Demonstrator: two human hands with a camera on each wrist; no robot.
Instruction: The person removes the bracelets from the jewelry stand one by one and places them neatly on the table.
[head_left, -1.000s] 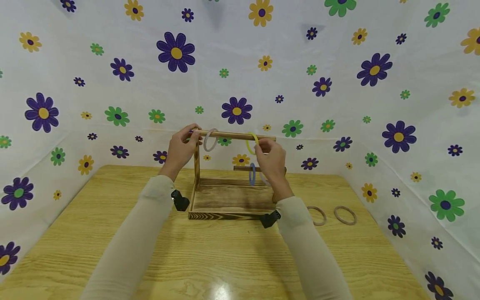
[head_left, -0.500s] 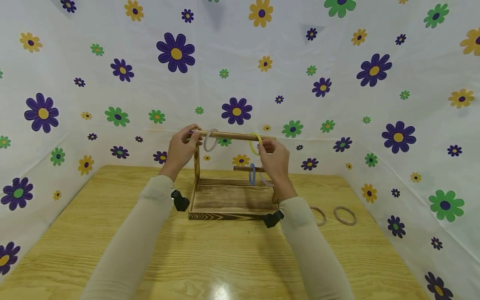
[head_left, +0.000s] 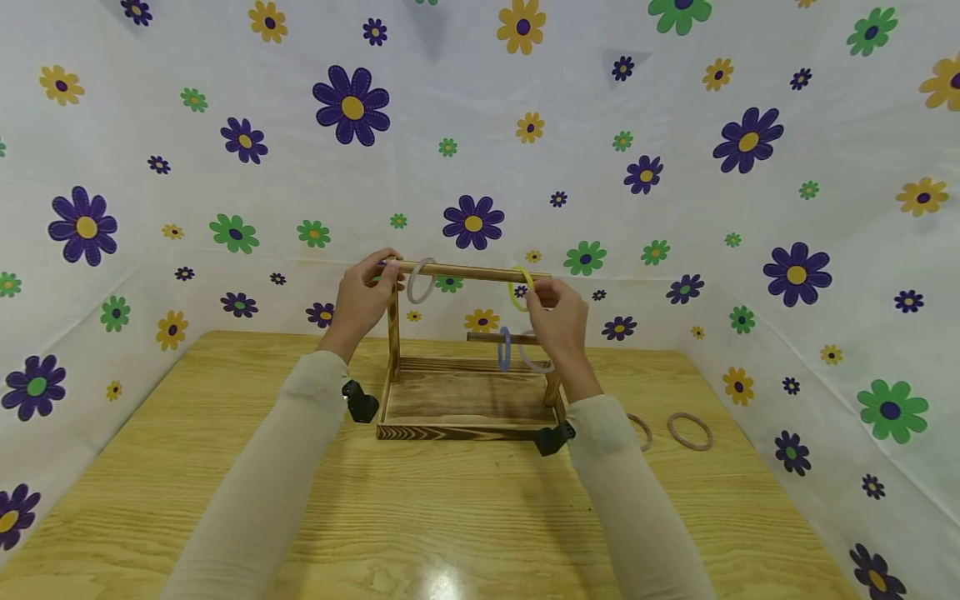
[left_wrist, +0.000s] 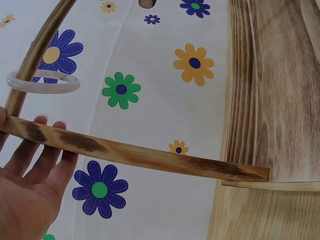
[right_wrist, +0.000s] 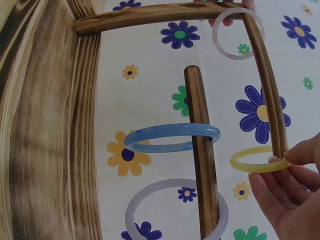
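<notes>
My left hand grips the top left corner of a wooden bangle stand, fingers behind the post and thumb in front. A pale, whitish bangle hangs on the upper rod close by. Toward that rod's right end, my right hand pinches a yellow bangle between thumb and fingers; the rod still passes through it. On the lower rod hang a blue bangle and a pale lavender bangle.
Two brownish bangles lie on the wooden table at the right. One bangle is in full view; the other bangle is partly behind my right sleeve. A flower-patterned white sheet stands behind and at both sides.
My right hand has slid the yellow bangle to the right along the upper rod, toward its end. My left hand has stayed on the stand's corner.
</notes>
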